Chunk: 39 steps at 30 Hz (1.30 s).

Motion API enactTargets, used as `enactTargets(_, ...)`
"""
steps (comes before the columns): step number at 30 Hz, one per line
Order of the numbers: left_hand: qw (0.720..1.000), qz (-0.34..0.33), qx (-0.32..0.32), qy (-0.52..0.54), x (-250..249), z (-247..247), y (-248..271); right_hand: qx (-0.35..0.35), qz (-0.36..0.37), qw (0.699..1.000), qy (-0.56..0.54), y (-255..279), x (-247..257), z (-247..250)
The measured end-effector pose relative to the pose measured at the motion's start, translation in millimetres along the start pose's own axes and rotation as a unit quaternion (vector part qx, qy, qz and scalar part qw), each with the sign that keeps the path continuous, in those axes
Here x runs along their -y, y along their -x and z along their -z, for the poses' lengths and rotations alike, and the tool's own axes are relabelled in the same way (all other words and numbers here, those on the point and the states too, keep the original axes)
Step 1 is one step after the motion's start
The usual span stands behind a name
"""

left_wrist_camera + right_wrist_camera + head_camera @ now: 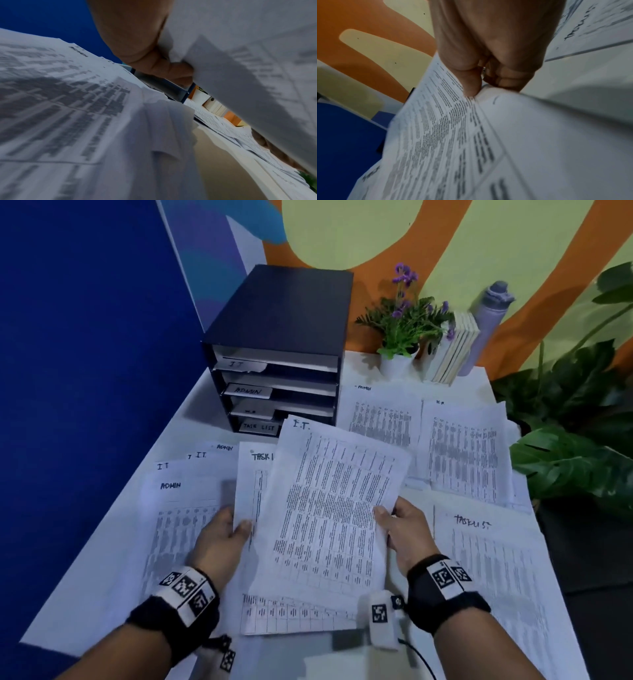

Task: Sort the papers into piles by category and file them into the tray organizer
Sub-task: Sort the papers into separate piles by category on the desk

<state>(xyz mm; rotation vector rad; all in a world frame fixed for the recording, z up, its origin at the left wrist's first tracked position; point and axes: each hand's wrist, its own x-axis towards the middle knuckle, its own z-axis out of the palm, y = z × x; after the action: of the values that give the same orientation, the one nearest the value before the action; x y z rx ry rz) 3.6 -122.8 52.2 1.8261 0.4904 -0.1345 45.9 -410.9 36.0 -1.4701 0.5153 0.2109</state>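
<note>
Right hand [407,530] pinching a white printed sheet headed "I.T." [329,508] at its right edge, left hand [222,537] gripping a white "TASK" sheet [248,491], both above the paper-strewn white worktop [102,577], dark labelled tray organizer [277,350] behind.

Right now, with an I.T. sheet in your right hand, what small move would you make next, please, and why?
Probably carry the I.T. sheet, pinched by the right hand, left onto the I.T.-headed papers; the left hand grips a Task List sheet.
</note>
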Motion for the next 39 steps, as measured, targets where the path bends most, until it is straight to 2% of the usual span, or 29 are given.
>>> enactTargets(5,0.999,-0.029,-0.009,-0.012,7.2,52.6,6.3,-0.014,-0.004,0.999,0.029,24.7,-20.8,-40.2)
enactTargets(7,0.999,-0.011,-0.002,-0.049,20.0,71.7,1.5,-0.018,-0.003,0.999,0.039,33.6,-34.5,-60.7)
enactTargets(9,0.997,0.071,0.000,0.014,33.8,85.3,-7.7,-0.033,-0.004,0.999,0.037,40.8,-48.0,-80.3)
enactTargets(11,0.977,0.186,0.028,0.097,54.0,96.9,-20.1,-0.046,-0.003,0.998,0.049,46.8,-59.9,-97.7)
enactTargets(12,0.969,0.217,0.047,0.110,66.8,101.8,-27.3,-0.044,-0.004,0.997,0.057,49.2,-65.3,-105.1)
enactTargets(13,0.970,0.218,0.054,0.093,75.7,105.0,-32.8,-0.039,-0.006,0.997,0.063,51.8,-70.0,-111.6)
enactTargets(17,0.990,0.110,0.053,-0.070,96.0,113.6,-41.6,-0.062,-0.012,0.994,0.092,59.7,-82.1,-119.8)
enactTargets(19,0.990,0.094,0.047,-0.096,100.7,115.6,-43.1,-0.090,-0.004,0.990,0.108,63.9,-83.7,-117.2)
enactTargets(22,0.989,0.094,0.040,-0.104,101.2,117.7,-44.0,-0.126,-0.005,0.985,0.114,68.4,-87.8,-111.6)
enactTargets(25,0.988,0.109,0.060,-0.091,99.7,116.1,-44.4,-0.140,-0.014,0.985,0.102,72.2,-89.2,-114.3)
enactTargets(30,0.988,0.064,0.094,-0.105,99.0,113.2,-48.5,-0.147,-0.026,0.983,0.104,70.9,-88.9,-117.9)
enactTargets(35,0.993,0.051,0.053,-0.090,89.2,111.9,-49.0,-0.198,-0.016,0.972,0.127,71.4,-79.6,-100.0)
enactTargets(39,0.995,0.032,0.052,-0.079,83.9,106.5,-48.2,-0.142,-0.024,0.986,0.084,72.0,-78.6,-103.6)
